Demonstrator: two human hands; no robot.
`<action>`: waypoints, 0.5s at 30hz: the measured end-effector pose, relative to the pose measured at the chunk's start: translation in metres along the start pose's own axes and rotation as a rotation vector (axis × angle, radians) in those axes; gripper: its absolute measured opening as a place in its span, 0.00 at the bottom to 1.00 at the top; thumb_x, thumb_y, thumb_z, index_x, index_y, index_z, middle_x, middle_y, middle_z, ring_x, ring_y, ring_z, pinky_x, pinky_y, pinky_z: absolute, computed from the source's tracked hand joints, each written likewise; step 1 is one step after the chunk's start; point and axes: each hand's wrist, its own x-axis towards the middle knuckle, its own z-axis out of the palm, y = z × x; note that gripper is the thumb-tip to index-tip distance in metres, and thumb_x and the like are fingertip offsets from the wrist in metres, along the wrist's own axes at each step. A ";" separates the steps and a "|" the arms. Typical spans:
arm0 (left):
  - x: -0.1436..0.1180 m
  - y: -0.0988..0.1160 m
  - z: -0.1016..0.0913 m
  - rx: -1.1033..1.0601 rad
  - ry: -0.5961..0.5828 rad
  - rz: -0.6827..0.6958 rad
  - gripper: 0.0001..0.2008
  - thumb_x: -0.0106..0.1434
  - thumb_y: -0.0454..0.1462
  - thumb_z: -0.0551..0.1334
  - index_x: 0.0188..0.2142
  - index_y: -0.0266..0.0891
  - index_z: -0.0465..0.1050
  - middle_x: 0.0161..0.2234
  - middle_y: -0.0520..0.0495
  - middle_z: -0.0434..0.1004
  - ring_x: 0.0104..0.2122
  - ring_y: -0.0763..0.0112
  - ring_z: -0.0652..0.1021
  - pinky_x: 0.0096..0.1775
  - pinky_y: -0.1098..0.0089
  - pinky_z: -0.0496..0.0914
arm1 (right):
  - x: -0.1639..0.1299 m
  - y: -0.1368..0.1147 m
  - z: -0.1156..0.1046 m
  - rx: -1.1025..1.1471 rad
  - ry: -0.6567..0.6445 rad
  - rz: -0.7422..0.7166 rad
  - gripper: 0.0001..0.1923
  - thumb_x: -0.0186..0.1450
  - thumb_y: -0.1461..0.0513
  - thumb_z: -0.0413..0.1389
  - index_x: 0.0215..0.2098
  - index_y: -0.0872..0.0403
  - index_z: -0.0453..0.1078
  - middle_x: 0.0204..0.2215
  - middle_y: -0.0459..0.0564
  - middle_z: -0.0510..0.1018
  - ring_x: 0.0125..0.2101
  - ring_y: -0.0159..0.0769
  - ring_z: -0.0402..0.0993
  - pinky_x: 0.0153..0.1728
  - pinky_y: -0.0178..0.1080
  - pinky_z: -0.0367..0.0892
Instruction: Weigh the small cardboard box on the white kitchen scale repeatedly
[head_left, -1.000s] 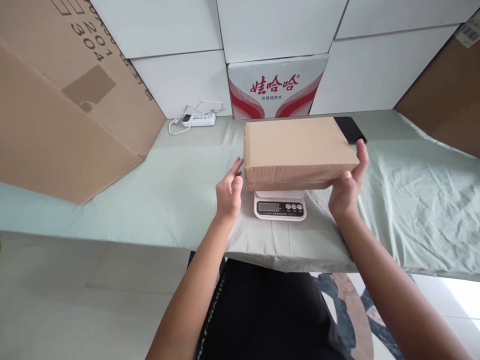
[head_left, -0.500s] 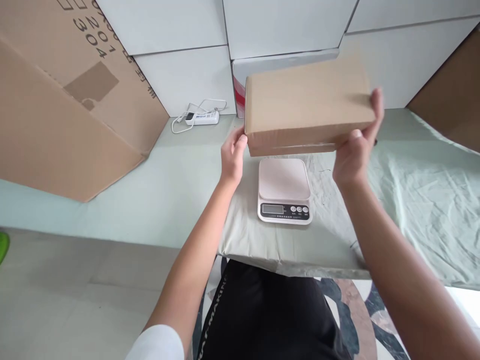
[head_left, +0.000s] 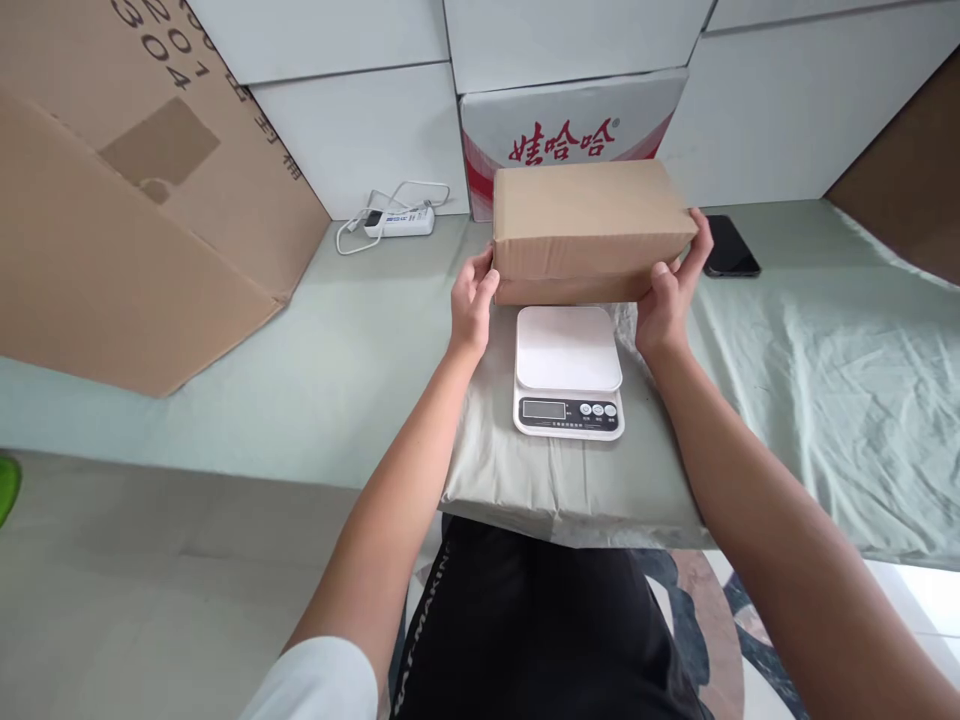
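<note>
Head view: cardboard box (head_left: 589, 215) held between left hand (head_left: 472, 305) and right hand (head_left: 667, 308).

Box (head_left: 592, 200), in the grip: brown cardboard; matt, smooth on top, lightly rippled along the near side. Scale (head_left: 568, 348), just nearside of the grip: white plastic, smooth; dark, smooth control panel (head_left: 568, 412). Phone (head_left: 731, 247), right of the grip: black, glossy face. Tablecloth (head_left: 810, 400), beneath and around the grip: pale green cloth, matt, wrinkled to the right. Printed carton (head_left: 562, 120), behind the grip: smooth paperboard, slight sheen. Power strip (head_left: 409, 224), left of and beyond the grip: smooth white plastic. Large carton (head_left: 112, 230), far left of the grip: matt brown cardboard.
</note>
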 end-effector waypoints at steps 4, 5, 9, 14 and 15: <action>0.001 -0.007 0.002 0.007 -0.018 -0.012 0.46 0.58 0.78 0.65 0.57 0.48 0.76 0.69 0.35 0.83 0.75 0.42 0.76 0.74 0.45 0.71 | 0.001 0.012 0.004 0.045 0.026 -0.021 0.60 0.57 0.20 0.54 0.80 0.33 0.54 0.77 0.50 0.69 0.80 0.62 0.64 0.82 0.73 0.55; 0.001 -0.009 0.002 0.016 -0.022 -0.022 0.45 0.58 0.78 0.65 0.56 0.48 0.76 0.68 0.35 0.83 0.74 0.42 0.77 0.73 0.45 0.72 | 0.001 0.017 0.004 0.057 0.029 -0.017 0.59 0.58 0.22 0.56 0.79 0.34 0.55 0.78 0.50 0.68 0.81 0.60 0.63 0.83 0.71 0.54; 0.002 -0.017 0.004 0.015 -0.023 -0.083 0.41 0.60 0.76 0.66 0.53 0.47 0.74 0.66 0.36 0.85 0.71 0.45 0.80 0.72 0.44 0.74 | 0.000 0.035 0.002 0.067 0.032 0.053 0.55 0.58 0.28 0.61 0.77 0.36 0.56 0.79 0.50 0.66 0.82 0.54 0.59 0.85 0.67 0.51; 0.004 -0.024 0.002 0.010 -0.034 -0.127 0.41 0.59 0.75 0.68 0.50 0.46 0.73 0.63 0.34 0.86 0.68 0.43 0.83 0.70 0.43 0.74 | -0.001 0.052 -0.003 0.093 0.040 0.048 0.53 0.60 0.30 0.59 0.76 0.38 0.56 0.73 0.54 0.72 0.75 0.59 0.71 0.79 0.73 0.59; 0.003 -0.024 0.001 0.016 -0.039 -0.132 0.41 0.60 0.75 0.68 0.51 0.46 0.74 0.63 0.34 0.86 0.68 0.43 0.83 0.70 0.43 0.74 | -0.001 0.055 -0.005 0.103 0.043 0.054 0.53 0.60 0.30 0.59 0.77 0.37 0.55 0.72 0.54 0.74 0.73 0.60 0.73 0.78 0.74 0.62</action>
